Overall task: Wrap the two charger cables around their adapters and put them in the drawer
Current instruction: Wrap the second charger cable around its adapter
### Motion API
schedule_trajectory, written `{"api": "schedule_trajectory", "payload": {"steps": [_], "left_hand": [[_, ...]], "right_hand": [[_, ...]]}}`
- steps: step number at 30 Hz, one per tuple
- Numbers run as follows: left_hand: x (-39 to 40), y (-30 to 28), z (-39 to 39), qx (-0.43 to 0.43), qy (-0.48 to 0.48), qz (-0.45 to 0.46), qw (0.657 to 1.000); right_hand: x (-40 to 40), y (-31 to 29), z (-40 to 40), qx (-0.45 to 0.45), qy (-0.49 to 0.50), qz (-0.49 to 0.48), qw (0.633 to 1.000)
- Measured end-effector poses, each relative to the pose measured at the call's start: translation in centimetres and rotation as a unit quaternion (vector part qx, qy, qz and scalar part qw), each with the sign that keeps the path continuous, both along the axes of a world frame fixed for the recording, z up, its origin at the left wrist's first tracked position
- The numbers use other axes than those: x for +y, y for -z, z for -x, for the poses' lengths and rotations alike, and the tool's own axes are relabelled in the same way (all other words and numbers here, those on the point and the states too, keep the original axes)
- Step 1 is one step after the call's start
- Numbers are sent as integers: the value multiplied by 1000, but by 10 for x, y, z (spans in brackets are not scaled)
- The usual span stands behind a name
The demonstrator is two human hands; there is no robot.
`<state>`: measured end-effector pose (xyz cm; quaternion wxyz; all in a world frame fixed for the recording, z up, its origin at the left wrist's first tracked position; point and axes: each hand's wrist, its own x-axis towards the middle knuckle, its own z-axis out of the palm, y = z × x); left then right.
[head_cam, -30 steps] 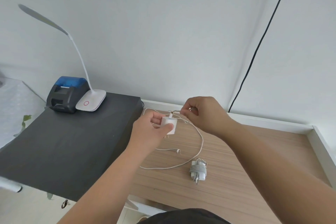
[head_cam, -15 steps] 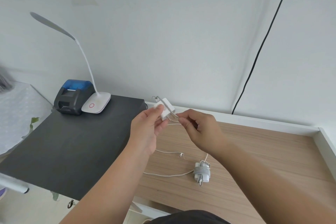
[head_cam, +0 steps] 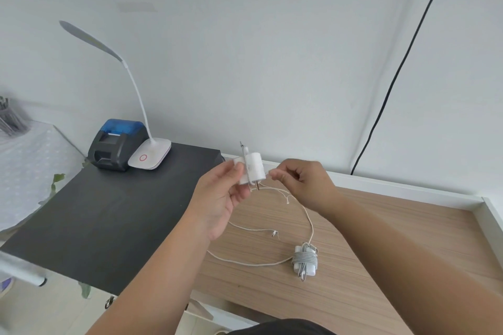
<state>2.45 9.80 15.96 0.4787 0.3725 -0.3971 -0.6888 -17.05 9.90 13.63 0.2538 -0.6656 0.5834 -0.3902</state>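
My left hand [head_cam: 220, 198] holds a small white adapter [head_cam: 253, 168] up above the wooden desk [head_cam: 394, 226], its prongs pointing down. My right hand [head_cam: 304, 185] pinches the thin white cable [head_cam: 309, 219] right beside the adapter. The cable hangs from there and trails in a loose loop over the desk, with a plug end [head_cam: 275, 232] lying free. A second adapter [head_cam: 304, 260], with grey cable wound around it, lies on the desk below my right hand. No drawer can be made out.
A black tabletop [head_cam: 109, 212] adjoins the desk on the left, carrying a black and blue printer [head_cam: 117, 143] and a white desk lamp [head_cam: 149, 156]. A black wire [head_cam: 394, 76] runs down the wall. A white raised rim [head_cam: 408, 187] borders the desk at back and right.
The adapter has turned in my left hand, prongs now down. My right hand has carried the cable to the adapter's right side. More cable lies close to the adapter than a second ago.
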Motion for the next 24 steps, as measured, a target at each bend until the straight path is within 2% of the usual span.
{"api": "schedule_trajectory", "payload": {"steps": [3, 5, 7, 11, 13, 16, 18, 21, 24], "left_hand": [[-1, 9, -12, -186, 27, 85, 978], [-2, 13, -19, -341, 57, 152, 926], [1, 16, -20, -456, 73, 196, 865], [2, 25, -21, -587, 34, 252, 769], [3, 28, -19, -612, 19, 256, 748], [5, 30, -19, -610, -21, 236, 756], [5, 27, -22, -589, -47, 207, 780], [2, 22, -24, -484, -82, 128, 861], [1, 17, -21, -320, -118, 33, 939]], "right_hand": [[-12, -11, 1, 110, -29, 4, 993], [-18, -17, -3, 188, -55, -6, 981], [-21, -21, -8, 232, -75, -28, 969], [-15, -16, -31, 275, -92, -50, 956], [-9, -12, -36, 271, -79, -53, 958], [-2, -8, -38, 246, -60, -62, 966], [3, -8, -41, 236, -58, -60, 968], [12, -2, -45, 201, -60, -59, 976], [20, 8, -50, 171, -52, -63, 982]]}}
